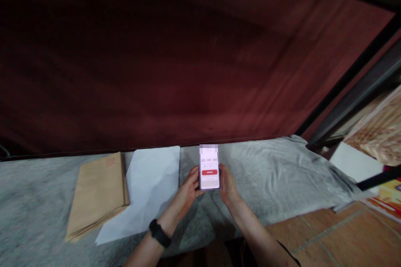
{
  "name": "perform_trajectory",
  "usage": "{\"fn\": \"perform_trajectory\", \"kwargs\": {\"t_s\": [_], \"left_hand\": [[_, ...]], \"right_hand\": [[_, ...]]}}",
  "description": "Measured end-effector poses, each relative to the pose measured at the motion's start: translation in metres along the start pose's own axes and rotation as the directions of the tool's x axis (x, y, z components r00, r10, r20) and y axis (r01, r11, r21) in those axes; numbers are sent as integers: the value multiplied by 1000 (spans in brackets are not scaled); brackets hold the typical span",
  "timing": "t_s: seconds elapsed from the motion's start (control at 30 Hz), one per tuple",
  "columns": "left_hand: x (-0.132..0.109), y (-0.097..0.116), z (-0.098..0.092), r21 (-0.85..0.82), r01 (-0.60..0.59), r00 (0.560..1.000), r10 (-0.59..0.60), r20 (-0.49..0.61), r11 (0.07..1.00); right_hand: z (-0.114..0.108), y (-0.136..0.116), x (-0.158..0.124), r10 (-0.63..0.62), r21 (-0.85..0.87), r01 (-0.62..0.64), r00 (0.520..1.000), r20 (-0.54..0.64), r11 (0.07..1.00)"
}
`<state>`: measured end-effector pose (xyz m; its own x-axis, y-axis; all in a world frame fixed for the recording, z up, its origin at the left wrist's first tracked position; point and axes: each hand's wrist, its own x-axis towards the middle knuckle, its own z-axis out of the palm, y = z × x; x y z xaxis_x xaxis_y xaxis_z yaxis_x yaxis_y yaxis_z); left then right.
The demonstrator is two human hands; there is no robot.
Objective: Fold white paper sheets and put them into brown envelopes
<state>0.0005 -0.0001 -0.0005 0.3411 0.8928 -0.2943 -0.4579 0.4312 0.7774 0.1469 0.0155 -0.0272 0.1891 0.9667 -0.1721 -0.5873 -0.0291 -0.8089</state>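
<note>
A smartphone (209, 167) with a lit screen showing a timer at zero and a red button is held upright between both hands, just above a grey cloth (275, 175). My left hand (189, 190) grips its left edge, fingers curled around it; a black band sits on that wrist. My right hand (228, 187) grips the right edge the same way.
A stack of brown paper envelopes (98, 194) and white paper sheets (150, 187) lie on the grey cloth to the left. A dark red curtain (188, 58) hangs behind. Tiled floor (338, 238) and a dark metal frame (354, 91) are at the right.
</note>
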Motion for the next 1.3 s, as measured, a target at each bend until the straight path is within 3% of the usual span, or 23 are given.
{"fn": "perform_trajectory", "kwargs": {"t_s": [0.9,1.07,1.13,1.2,1.3], "left_hand": [[-3,1,6,68,6,999,-10,53,998],[3,-4,-3,217,-72,996,80,-30,973],[9,-2,-14,366,-143,976,193,-104,919],[15,4,-28,564,-200,923,347,-165,801],[20,17,-52,858,-196,821,558,-121,475]], "right_hand": [[-10,-2,4,36,-27,-37,999,-30,999],[-16,-2,9,41,-43,-43,999,-34,998],[-20,-4,12,41,-46,-43,998,-44,998],[-24,-8,15,19,-48,-22,998,-61,999],[-31,-17,18,-11,-49,7,997,-77,999]]}}
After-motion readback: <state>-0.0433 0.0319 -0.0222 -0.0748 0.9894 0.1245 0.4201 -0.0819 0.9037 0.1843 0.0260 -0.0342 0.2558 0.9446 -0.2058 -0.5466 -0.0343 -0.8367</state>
